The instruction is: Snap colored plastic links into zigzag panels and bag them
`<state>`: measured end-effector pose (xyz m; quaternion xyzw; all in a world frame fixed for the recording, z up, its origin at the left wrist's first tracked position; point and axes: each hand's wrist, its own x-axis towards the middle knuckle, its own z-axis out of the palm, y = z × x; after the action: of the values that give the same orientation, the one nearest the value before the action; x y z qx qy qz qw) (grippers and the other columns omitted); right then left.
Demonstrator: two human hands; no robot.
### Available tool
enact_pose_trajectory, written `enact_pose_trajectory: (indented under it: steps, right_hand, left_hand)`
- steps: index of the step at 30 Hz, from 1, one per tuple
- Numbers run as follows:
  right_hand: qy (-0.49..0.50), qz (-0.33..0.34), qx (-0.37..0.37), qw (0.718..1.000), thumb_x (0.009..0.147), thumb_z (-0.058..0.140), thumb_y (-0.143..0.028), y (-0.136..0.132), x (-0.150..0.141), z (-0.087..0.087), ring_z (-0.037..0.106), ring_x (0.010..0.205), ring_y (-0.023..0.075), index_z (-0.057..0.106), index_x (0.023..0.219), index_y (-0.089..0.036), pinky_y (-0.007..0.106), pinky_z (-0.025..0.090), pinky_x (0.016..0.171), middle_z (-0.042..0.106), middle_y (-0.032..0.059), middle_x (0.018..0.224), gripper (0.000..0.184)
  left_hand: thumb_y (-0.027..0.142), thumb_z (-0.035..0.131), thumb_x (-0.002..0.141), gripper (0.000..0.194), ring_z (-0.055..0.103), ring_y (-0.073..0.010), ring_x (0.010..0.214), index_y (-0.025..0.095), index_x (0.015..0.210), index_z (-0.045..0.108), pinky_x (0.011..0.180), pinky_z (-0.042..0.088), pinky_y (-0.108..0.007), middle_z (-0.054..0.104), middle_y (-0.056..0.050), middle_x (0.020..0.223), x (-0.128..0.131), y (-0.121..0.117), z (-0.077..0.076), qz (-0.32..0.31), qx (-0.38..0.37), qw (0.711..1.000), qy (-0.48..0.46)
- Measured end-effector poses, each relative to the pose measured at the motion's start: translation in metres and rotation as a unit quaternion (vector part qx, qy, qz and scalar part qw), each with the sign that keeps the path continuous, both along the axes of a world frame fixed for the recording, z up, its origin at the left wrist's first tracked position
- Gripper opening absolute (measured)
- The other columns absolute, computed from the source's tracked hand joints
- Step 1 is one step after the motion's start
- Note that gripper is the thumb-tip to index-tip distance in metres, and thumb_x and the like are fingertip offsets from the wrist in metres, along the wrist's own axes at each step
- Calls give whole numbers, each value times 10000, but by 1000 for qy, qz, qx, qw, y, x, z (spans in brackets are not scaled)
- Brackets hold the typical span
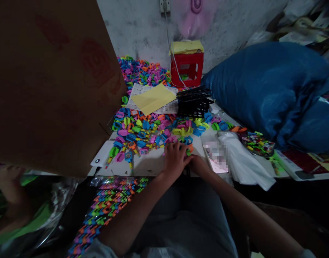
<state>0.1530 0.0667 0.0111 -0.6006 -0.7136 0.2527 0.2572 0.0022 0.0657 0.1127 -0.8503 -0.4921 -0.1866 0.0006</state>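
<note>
My left hand is at the front edge of the white table, its fingers curled over a small green and orange plastic toy watch. Pressed close against it from the right, my right hand is closed, its fingertips partly hidden at the same watch. Just beyond my hands spreads a heap of toy watches in blue, pink, green, orange and yellow. A few toy watches with yellow pieces attached, such as a blue one, lie to the left of my hands.
A large cardboard box stands at left, beside another person's hand. Behind the heap are yellow paper, black plastic racks and a red stool. Clear plastic bags and a stuffed blue sack are at right.
</note>
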Motion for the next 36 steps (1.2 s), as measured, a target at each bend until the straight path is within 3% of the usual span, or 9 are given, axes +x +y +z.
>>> enact_pose_trajectory:
  steps: [4,11,16,20,27,36]
  right_hand:
    - [-4,11,-9,1000,791,530,-172,0,5,2,626,637,172,704,716,-182,241,413,568,729,80,734,190]
    - [29,23,5,999,823,548,-235,-8,9,1,640,698,189,701,842,-193,260,437,613,722,56,785,160]
    - [186,-46,34,981,850,568,-425,-24,14,6,570,612,163,605,1105,-193,256,422,560,638,5,703,347]
    - [243,-27,35,969,849,559,-428,-25,16,15,561,650,155,609,1048,-199,261,435,603,639,11,766,307]
    - [240,7,45,970,829,539,-355,-17,16,31,563,682,151,621,889,-209,263,440,646,651,14,800,178]
    - [342,10,39,939,830,575,-395,-15,14,19,591,772,162,586,894,-218,276,466,715,636,3,820,188]
  left_hand:
    - [513,681,772,414,475,-293,981,235,1073,620,869,385,-454,551,-87,1080,3,3,3,27,-4,999,20]
    - [486,637,821,335,484,-289,994,254,1062,640,869,382,-445,553,-77,1087,6,0,7,19,-10,1000,10]
    - [516,559,867,322,493,-271,1014,247,1019,648,883,389,-430,552,-69,1098,-4,5,8,-4,-26,999,-18]
    - [473,536,897,275,492,-252,1049,258,1015,661,913,383,-415,552,-54,1126,-10,9,10,-25,-50,998,-31]
    - [476,436,938,335,475,-286,1037,281,1129,630,872,380,-446,555,-74,1164,-1,7,8,15,-20,1000,9]
    - [449,455,937,325,484,-274,1015,267,1141,629,885,384,-431,559,-88,1138,2,7,6,17,-1,999,38]
